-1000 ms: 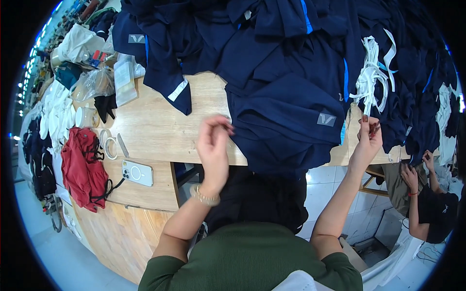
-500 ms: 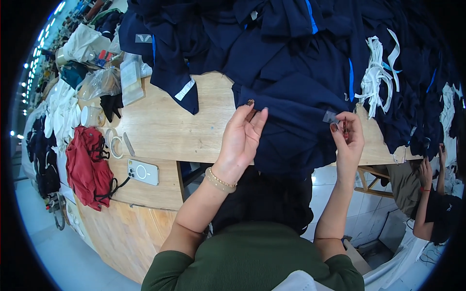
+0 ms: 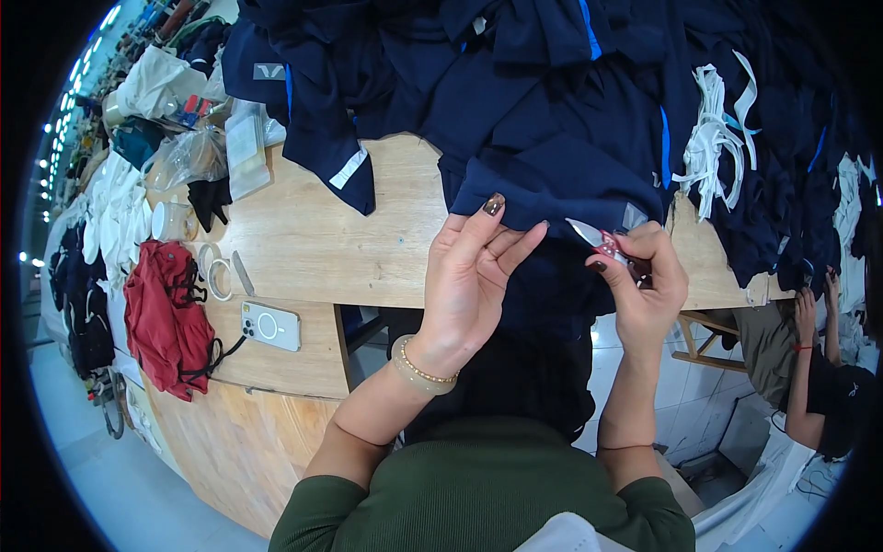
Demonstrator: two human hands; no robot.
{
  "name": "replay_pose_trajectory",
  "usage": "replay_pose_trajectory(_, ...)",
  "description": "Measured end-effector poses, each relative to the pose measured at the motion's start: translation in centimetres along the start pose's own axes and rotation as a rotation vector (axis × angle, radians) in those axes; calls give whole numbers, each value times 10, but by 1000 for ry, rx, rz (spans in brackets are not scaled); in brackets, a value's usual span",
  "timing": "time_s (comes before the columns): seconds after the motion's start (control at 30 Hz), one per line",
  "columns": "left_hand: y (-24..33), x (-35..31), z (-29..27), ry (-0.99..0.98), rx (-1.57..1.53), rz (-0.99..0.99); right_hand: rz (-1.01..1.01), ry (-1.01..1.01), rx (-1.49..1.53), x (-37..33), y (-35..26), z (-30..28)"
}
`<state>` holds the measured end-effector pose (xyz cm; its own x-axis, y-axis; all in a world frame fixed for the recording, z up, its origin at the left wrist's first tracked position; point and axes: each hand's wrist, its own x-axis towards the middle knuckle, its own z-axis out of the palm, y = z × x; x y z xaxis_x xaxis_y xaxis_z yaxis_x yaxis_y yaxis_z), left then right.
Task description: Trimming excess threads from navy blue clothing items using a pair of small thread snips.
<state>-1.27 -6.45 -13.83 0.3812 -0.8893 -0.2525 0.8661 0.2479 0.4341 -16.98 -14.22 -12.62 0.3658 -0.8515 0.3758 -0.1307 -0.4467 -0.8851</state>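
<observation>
My left hand (image 3: 476, 281) pinches the near edge of a navy garment (image 3: 561, 189), its thumb on top of the cloth and the other fingers curled below. In my right hand (image 3: 651, 290) is a pair of thread snips (image 3: 602, 243) with red on the handle. Their silver blades point left toward my left fingertips, just over the cloth. A small clear tag (image 3: 633, 217) sits on the garment right behind the snips. Part of the garment hangs over the table's near edge.
More navy garments (image 3: 386, 55) are heaped across the back of the wooden table (image 3: 368, 248). White strips (image 3: 713, 138) lie at the right. To the left are a phone (image 3: 271, 327), tape rolls (image 3: 221, 278) and a red bag (image 3: 168, 317). A co-worker's hands (image 3: 808, 317) are at far right.
The snips have swung out of my right palm, blades now toward the left. Both hands shifted slightly, and the garment's near edge is turned up at my left thumb.
</observation>
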Motion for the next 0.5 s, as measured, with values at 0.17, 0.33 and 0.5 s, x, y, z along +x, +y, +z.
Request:
replay_pose_trajectory(0.17,1,-1,8,22,29,-13,-66,-13,-53,2,1,9)
replay_pose_trajectory(0.33,2,-2,10,-1,27,-10,-90,-11,-90,6,-1,14)
replay_pose_trajectory(0.5,1,-1,7,-1,29,-14,-140,-23,-153,8,-3,16)
